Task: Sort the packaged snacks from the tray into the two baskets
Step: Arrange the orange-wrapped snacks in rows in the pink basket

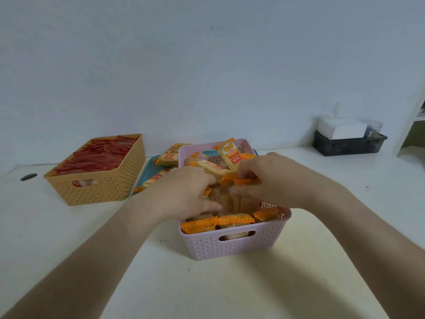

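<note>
The pink basket [232, 247] is packed with orange snacks [230, 221], clear packets with crimped orange ends, some standing upright. At its 10 o'clock, the tan basket [96, 187] holds red snacks [99, 155]. At 11 o'clock, the teal tray [149, 166] carries more orange ones. The right hand [269, 178] pinches orange snacks in the pink basket. The left hand [184, 192] reaches in among them, its grip unclear.

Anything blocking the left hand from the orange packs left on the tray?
Nothing visible. The left hand is at the left rim of the pink basket, and the nearest orange pack lies on the blue tray just beside it, uncovered.
</note>
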{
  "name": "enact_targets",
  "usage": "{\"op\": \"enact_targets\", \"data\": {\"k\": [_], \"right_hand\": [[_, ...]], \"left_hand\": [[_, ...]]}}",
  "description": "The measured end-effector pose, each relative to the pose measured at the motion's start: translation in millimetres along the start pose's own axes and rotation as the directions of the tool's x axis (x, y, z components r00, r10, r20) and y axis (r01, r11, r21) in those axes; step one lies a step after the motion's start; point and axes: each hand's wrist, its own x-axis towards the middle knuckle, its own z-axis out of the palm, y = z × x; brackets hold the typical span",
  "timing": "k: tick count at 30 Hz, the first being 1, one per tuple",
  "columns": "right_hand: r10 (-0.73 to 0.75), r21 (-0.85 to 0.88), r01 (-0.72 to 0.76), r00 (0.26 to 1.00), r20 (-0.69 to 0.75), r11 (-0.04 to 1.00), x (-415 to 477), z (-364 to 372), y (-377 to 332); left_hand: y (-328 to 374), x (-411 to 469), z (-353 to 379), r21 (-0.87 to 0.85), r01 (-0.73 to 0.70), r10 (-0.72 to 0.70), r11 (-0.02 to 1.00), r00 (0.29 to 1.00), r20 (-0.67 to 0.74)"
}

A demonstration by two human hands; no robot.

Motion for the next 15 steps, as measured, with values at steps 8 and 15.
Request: {"op": "enact_targets", "data": {"k": [8,15], "right_hand": [[-0.019,-0.172,0.023,1.0,0.023,0.985,-3.8,-3.8,-5.2],[0.016,-0.223,0.027,0.982,0.187,0.975,-3.4,5.4,-0.2]], "left_hand": [[11.8,6.9,5.1,-0.142,0.001,-0.018,0.99,0.993,-0.118],[16.2,-9.1,-2.0,-0.645,-0.034,0.014,0.764,0.999,-0.035]]}}
